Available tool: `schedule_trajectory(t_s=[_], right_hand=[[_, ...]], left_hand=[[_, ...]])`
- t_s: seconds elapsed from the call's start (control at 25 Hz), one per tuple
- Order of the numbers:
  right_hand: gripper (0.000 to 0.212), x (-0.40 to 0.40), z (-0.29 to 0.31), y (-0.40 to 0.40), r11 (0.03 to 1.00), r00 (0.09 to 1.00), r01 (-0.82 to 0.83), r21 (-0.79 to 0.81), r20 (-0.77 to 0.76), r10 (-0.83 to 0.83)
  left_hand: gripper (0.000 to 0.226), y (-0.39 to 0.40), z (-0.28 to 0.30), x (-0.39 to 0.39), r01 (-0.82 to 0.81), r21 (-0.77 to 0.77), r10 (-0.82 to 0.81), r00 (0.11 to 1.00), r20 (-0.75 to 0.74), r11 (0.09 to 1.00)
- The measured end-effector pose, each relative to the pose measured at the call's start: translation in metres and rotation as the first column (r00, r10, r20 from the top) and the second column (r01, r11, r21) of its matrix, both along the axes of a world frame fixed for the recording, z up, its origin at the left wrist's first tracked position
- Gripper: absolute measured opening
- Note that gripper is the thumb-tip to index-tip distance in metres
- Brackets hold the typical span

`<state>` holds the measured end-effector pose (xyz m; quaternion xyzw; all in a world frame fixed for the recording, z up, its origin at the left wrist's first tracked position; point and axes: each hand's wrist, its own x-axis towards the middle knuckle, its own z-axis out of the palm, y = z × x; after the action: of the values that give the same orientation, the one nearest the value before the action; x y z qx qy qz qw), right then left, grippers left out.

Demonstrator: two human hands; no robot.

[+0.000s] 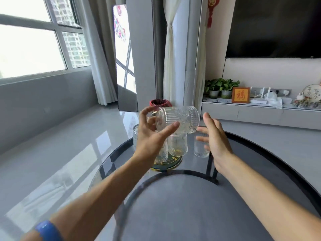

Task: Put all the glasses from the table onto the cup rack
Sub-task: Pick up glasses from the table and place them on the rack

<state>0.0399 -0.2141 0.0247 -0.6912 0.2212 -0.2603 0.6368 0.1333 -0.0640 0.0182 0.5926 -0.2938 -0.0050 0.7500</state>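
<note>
My left hand (pixel 150 136) grips a ribbed clear glass (pixel 178 119), held on its side in the air above the cup rack (pixel 167 164). The rack has a round green, gold-rimmed base on the glass table (pixel 260 153). An upturned glass (pixel 178 145) hangs on the rack, and another (pixel 162 153) sits partly hidden behind my left wrist. A further glass (pixel 136 138) shows left of my hand. My right hand (pixel 214 136) is spread wide, fingers apart, empty, just right of the held glass. Behind its fingers a glass (pixel 201 146) stands on the table.
The round table has a dark rim and black legs seen through the top. A red bin (pixel 159 103) stands on the floor behind. A low cabinet (pixel 260 113) with plants and ornaments runs along the right wall. Shiny grey floor lies to the left.
</note>
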Motion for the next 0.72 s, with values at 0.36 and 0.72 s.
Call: schedule_trajectory(t_s=[0.36,0.72], right_hand=[[0.047,0.097,0.009,0.039,0.459,0.975,-0.148,-0.876,-0.206,-0.079],[0.044,0.114,-0.006,0.024,0.373,0.986,-0.046,-0.927,-0.102,-0.131]], left_hand=[[0.072,0.055,0.045,0.109,-0.360,0.128,0.350,0.932,0.091,0.924],[0.077,0.035,0.026,0.151,-0.347,0.195,0.326,0.936,0.131,0.918]])
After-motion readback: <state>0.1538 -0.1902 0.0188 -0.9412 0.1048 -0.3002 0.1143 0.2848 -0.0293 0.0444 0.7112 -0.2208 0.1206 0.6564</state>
